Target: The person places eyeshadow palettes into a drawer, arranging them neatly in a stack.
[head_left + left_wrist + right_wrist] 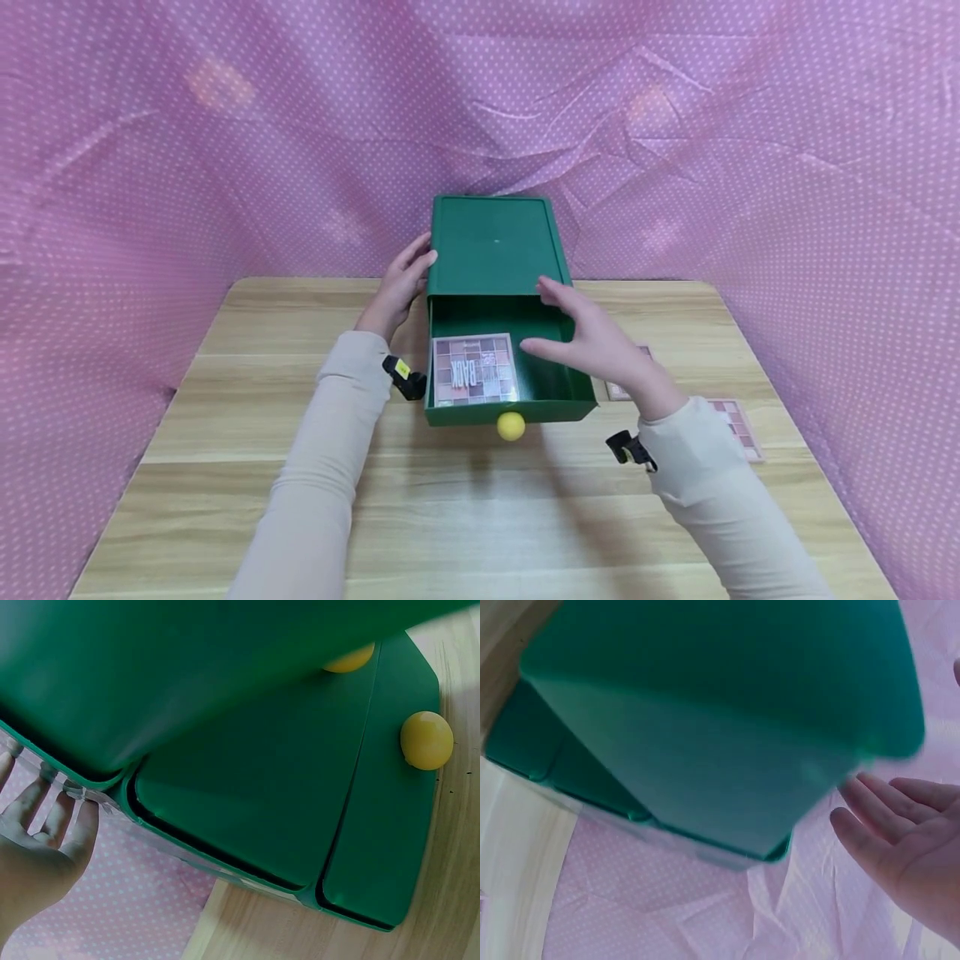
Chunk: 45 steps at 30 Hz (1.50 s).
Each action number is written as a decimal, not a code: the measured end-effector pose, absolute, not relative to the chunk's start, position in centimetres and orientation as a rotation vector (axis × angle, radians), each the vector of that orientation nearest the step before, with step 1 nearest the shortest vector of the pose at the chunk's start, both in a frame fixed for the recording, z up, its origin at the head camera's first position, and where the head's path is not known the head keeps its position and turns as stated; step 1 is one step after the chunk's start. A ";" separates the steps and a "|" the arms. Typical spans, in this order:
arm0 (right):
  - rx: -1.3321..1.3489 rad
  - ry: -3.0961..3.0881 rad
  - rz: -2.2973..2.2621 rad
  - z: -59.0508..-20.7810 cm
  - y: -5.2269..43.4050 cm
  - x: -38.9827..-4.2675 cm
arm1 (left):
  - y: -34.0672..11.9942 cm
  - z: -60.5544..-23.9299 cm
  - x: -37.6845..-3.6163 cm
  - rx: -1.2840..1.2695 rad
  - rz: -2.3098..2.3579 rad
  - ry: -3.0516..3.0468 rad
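Observation:
A green drawer cabinet (491, 242) stands at the back of the wooden table. Its top drawer (558, 385) is pulled out toward me and has a yellow ball knob (511, 426). An eyeshadow palette (474, 369) lies in the drawer's left half. My left hand (401, 279) rests with straight fingers against the cabinet's left side; in the left wrist view the left hand (45, 847) touches the cabinet's edge. My right hand (592, 337) hovers over the drawer's right half with relaxed fingers and holds nothing. The right wrist view shows the right hand (907, 832) beside the green cabinet (727, 712).
Two more palettes lie on the table to the right of the drawer, one near (621, 388) and one further right (738, 427). Pink dotted cloth (225, 167) surrounds the table (465, 500) on three sides. A second yellow knob (349, 660) shows in the left wrist view.

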State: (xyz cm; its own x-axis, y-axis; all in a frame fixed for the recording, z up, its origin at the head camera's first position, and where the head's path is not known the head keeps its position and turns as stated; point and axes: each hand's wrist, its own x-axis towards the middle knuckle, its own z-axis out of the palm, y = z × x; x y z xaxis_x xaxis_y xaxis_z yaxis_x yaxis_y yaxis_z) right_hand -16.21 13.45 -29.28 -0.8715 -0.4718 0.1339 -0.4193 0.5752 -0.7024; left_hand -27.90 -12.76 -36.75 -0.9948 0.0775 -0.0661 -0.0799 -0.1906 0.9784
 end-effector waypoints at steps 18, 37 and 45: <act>-0.257 2.896 -1.668 -33.3 20.4 -18.8 | -12.8 -36.7 -27.9 0.018 2.365 1.926; 0.388 3.020 -1.767 -41.8 23.0 -19.2 | -13.0 -36.7 -28.0 0.049 2.349 1.952; 0.561 2.959 -1.593 -44.7 23.6 -18.7 | -12.9 -36.8 -28.2 0.054 2.382 1.916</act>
State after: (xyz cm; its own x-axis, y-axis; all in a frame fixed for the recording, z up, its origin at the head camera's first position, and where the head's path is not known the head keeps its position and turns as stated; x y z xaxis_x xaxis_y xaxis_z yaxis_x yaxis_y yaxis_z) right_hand -18.65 23.57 -44.70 -0.9118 0.4033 0.0766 0.1583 0.5174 -0.8410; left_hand -28.22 -12.87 -36.84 -0.9958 0.0878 -0.0257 -0.0439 -0.2125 0.9762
